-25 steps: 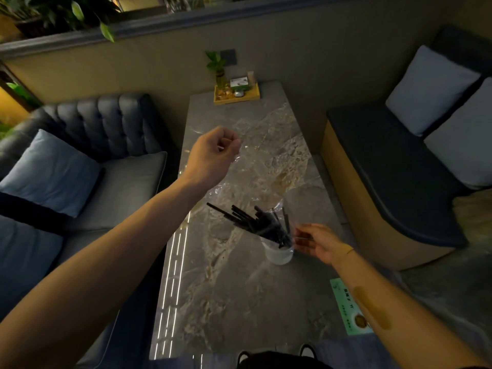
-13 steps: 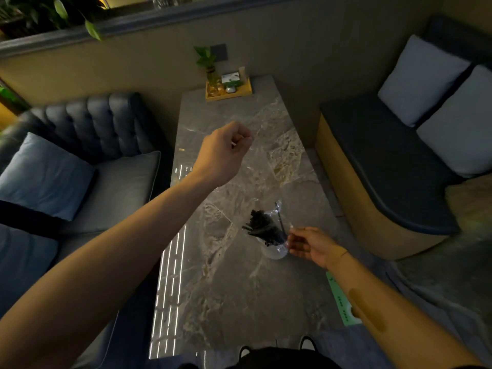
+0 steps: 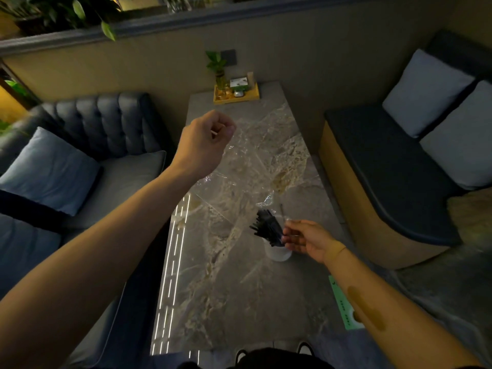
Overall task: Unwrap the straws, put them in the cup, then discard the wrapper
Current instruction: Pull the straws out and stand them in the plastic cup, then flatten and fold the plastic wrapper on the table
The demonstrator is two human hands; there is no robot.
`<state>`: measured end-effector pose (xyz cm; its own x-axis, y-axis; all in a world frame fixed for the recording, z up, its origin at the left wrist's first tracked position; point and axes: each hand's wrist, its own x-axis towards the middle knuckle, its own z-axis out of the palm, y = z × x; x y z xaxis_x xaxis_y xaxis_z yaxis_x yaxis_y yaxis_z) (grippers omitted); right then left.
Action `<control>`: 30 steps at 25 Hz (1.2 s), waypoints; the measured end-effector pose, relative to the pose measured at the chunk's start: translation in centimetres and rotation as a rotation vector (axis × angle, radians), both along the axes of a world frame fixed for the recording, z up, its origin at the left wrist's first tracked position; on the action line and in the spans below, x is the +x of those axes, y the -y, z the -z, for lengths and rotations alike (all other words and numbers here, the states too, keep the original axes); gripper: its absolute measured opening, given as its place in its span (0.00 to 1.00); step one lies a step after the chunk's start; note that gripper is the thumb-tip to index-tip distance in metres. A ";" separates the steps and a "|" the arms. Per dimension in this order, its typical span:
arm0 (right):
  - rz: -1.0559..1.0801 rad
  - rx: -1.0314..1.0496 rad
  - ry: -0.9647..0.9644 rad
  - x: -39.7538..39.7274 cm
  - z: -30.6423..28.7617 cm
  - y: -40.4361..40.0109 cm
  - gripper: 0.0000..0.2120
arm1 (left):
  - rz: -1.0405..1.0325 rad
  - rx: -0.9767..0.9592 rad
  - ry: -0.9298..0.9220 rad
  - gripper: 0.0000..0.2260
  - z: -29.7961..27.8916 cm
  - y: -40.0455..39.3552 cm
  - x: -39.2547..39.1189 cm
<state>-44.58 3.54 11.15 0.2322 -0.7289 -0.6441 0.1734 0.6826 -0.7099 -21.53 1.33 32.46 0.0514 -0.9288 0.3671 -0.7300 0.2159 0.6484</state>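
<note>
The left hand (image 3: 206,141) is raised above the bench (image 3: 226,302), closed in a fist on the top of the clear wrapper (image 3: 247,169), which hangs slack down toward the cup (image 3: 277,251). The right hand (image 3: 306,239) sits just beside the cup, fingers (image 3: 288,237) loosely curled and touching the straws (image 3: 267,226); whether it grips them I cannot tell. The black straws stand bunched in the white cup, leaning left. At the bench's far end sits a yellow tray (image 3: 237,95). A green card (image 3: 346,307) lies at the near right edge.
</note>
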 end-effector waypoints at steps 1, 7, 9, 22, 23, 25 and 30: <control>-0.003 -0.010 0.003 0.1 -0.3 0.0 0.03 | -0.010 -0.006 -0.009 0.05 -0.2 -0.2 0.5; -0.024 -0.090 0.002 1.0 -3.3 0.5 0.06 | -0.101 -0.036 -0.113 0.04 -1.1 -1.6 4.4; -0.007 -0.122 0.000 1.4 -4.8 0.9 0.06 | -0.137 -0.065 -0.140 0.03 -1.2 -2.2 6.4; 0.017 -0.480 0.054 3.8 -12.0 2.0 0.07 | -0.481 0.035 -1.087 0.04 10.7 -9.3 14.9; 0.038 -0.511 0.046 4.1 -12.0 1.7 0.09 | -0.502 0.010 -1.101 0.05 11.4 -9.9 14.9; 0.178 -0.576 -0.047 4.8 -11.6 0.8 0.15 | -0.513 -0.036 -1.182 0.09 12.7 -11.1 15.1; 0.105 -0.305 -0.005 9.7 -7.5 -3.9 0.36 | -0.489 0.040 -1.617 0.12 15.6 -12.8 14.7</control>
